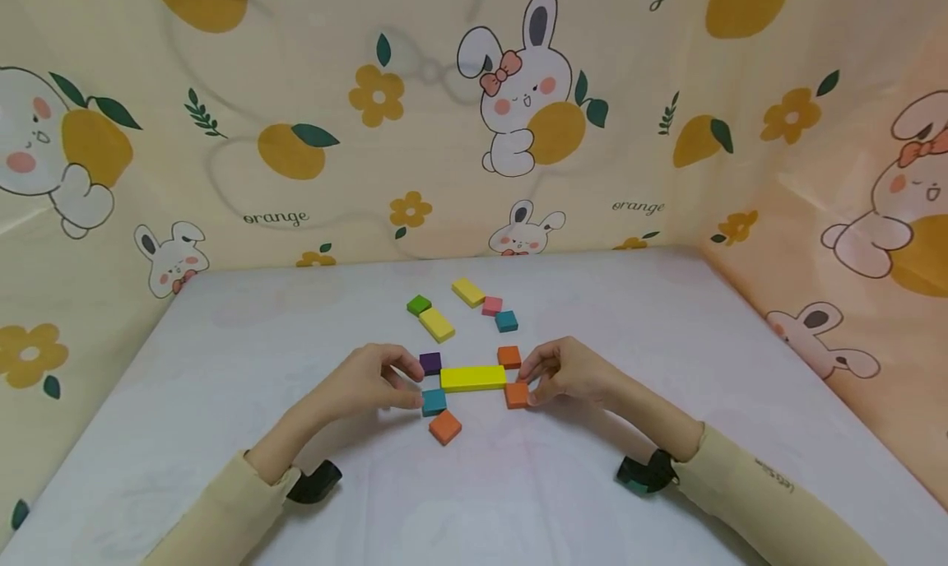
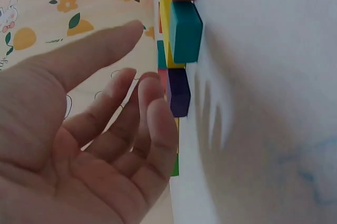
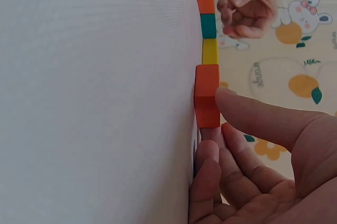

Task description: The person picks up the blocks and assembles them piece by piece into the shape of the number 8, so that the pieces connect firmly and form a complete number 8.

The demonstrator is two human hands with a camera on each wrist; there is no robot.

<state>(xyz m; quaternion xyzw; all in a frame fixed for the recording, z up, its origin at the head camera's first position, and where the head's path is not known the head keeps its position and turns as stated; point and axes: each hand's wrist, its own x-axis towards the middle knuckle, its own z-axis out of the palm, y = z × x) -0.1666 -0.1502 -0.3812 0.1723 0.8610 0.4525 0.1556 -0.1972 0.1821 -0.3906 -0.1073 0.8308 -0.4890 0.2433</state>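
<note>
A long yellow block [image 1: 472,378] lies flat on the table between both hands. At its left end are a purple block [image 1: 430,364] and a teal block [image 1: 434,402]. My left hand [image 1: 379,378] is beside these two, fingers loosely bent; the left wrist view shows a gap between thumb and fingers, with nothing held. Two orange blocks stand at the yellow block's right end, a far one [image 1: 509,357] and a near one [image 1: 517,396]. My right hand [image 1: 570,374] touches the near orange block with the thumb tip, its other fingers loosely bent beside the block's right side.
Another orange block [image 1: 445,427] sits turned at an angle below the teal one. Farther back are a green block [image 1: 419,304], two yellow blocks [image 1: 437,324], a pink block [image 1: 492,306] and a second teal block [image 1: 507,321]. A patterned cloth [image 1: 444,171] hangs behind the white tabletop [image 1: 474,508].
</note>
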